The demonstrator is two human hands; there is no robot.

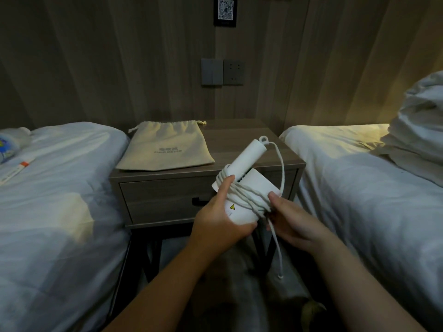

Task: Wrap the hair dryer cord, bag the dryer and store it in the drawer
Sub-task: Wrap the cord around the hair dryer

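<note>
Now the left hand (221, 220) clasped the hair dryer (260, 184) in front of the closed drawer (165, 200) while the right hand (296, 222) pinched the cord (283, 168), whose loose tail wanted snug turns and a tuck.

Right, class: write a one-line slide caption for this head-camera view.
The left hand holds the white hair dryer, right hand pinches its partly wound cord; the drawstring bag lies on the nightstand.

Head-worn camera looks forward and down, near the drawer (155, 200).
</note>
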